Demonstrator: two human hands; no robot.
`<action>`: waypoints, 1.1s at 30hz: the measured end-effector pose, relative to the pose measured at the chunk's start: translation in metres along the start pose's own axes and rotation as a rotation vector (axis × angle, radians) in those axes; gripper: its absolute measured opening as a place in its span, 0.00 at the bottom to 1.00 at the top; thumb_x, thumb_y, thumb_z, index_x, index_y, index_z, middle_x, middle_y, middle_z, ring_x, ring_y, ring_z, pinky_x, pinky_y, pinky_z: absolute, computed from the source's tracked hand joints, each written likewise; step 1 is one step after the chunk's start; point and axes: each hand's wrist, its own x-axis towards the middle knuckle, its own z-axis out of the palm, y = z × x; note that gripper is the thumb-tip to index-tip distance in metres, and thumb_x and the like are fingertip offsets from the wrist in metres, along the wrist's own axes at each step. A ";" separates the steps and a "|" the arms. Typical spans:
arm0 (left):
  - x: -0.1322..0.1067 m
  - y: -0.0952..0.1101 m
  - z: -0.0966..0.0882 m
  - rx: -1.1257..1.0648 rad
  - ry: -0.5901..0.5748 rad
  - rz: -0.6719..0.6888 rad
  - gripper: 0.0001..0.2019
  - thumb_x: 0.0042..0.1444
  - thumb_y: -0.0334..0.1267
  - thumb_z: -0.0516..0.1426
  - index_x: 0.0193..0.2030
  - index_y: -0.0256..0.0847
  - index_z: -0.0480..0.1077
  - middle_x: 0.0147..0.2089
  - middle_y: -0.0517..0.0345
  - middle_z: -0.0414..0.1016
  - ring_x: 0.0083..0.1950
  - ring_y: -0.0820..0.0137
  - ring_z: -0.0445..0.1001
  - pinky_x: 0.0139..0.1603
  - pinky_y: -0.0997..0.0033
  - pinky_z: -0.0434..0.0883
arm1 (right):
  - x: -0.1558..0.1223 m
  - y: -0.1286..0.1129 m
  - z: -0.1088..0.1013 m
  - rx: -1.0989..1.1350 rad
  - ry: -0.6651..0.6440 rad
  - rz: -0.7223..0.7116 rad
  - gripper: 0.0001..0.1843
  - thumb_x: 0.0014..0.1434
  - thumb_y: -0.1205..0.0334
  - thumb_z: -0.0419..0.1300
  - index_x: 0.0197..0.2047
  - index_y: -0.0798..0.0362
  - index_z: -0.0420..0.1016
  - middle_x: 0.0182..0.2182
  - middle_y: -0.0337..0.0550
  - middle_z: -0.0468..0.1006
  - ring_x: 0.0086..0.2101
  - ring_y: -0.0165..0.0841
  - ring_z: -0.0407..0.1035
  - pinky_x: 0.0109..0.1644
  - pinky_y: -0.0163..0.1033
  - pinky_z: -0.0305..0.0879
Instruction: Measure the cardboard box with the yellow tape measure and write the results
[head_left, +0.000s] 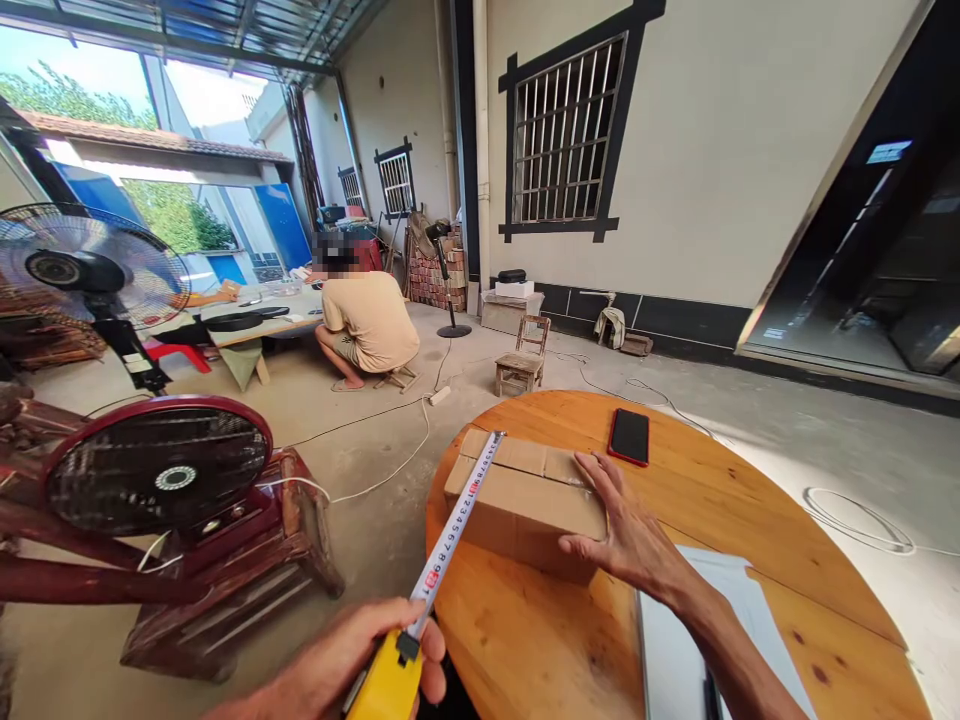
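Note:
My left hand is closed around a yellow tape measure at the bottom of the view. Its white blade runs up and away over the left end of a brown cardboard box, with the metal tip near the box's far edge. The box lies closed on a round wooden table. Against the right end of the box rests my right hand, thumb and fingers spread apart. How firmly it presses cannot be told.
A phone lies behind the box, and papers with a dark pen-like item lie under my right forearm. Left stand a red-rimmed fan and a tall fan. A person squats farther back near a small chair.

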 end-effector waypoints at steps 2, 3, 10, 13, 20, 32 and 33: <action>0.000 -0.002 0.000 -0.012 -0.012 0.006 0.18 0.54 0.47 0.52 0.30 0.33 0.73 0.26 0.52 0.72 0.19 0.75 0.64 0.19 0.77 0.60 | 0.000 -0.002 -0.001 0.002 -0.005 0.006 0.53 0.46 0.33 0.58 0.68 0.48 0.43 0.66 0.55 0.42 0.63 0.50 0.44 0.60 0.53 0.54; 0.000 -0.003 0.000 -0.024 -0.022 0.008 0.18 0.54 0.47 0.52 0.31 0.33 0.73 0.27 0.53 0.72 0.19 0.75 0.64 0.19 0.77 0.60 | 0.000 -0.003 -0.002 0.002 -0.005 0.009 0.54 0.45 0.33 0.58 0.68 0.48 0.43 0.66 0.55 0.42 0.63 0.50 0.44 0.60 0.53 0.55; -0.003 -0.005 0.011 -0.040 0.020 -0.024 0.17 0.55 0.44 0.51 0.26 0.33 0.72 0.22 0.54 0.71 0.17 0.76 0.62 0.19 0.78 0.59 | 0.001 -0.003 0.001 0.008 0.013 0.014 0.54 0.45 0.33 0.58 0.68 0.48 0.43 0.66 0.54 0.43 0.62 0.49 0.48 0.59 0.51 0.56; -0.003 -0.004 0.011 -0.021 0.038 0.002 0.17 0.55 0.44 0.51 0.25 0.33 0.72 0.21 0.55 0.71 0.17 0.76 0.62 0.18 0.78 0.58 | 0.000 -0.002 0.001 0.005 0.013 0.013 0.54 0.45 0.33 0.58 0.68 0.48 0.43 0.66 0.54 0.42 0.62 0.49 0.47 0.59 0.52 0.56; -0.004 -0.003 0.008 -0.010 0.039 0.191 0.16 0.56 0.44 0.53 0.28 0.33 0.73 0.25 0.52 0.74 0.21 0.74 0.67 0.22 0.78 0.62 | -0.001 -0.005 0.002 0.020 0.053 0.007 0.52 0.46 0.37 0.60 0.67 0.49 0.44 0.65 0.54 0.44 0.63 0.49 0.45 0.60 0.52 0.55; 0.027 -0.014 -0.004 -0.526 -0.057 0.143 0.05 0.52 0.35 0.60 0.30 0.34 0.72 0.27 0.52 0.74 0.22 0.73 0.71 0.25 0.75 0.69 | -0.005 0.002 0.004 0.023 0.219 0.051 0.48 0.49 0.41 0.61 0.66 0.49 0.44 0.65 0.52 0.43 0.64 0.46 0.40 0.63 0.51 0.51; 0.029 -0.014 -0.004 -0.540 -0.064 0.135 0.06 0.53 0.35 0.60 0.30 0.34 0.73 0.27 0.51 0.74 0.23 0.73 0.72 0.25 0.75 0.69 | -0.006 0.002 0.003 0.038 0.206 0.062 0.49 0.49 0.40 0.61 0.66 0.48 0.44 0.65 0.52 0.44 0.64 0.45 0.40 0.63 0.51 0.51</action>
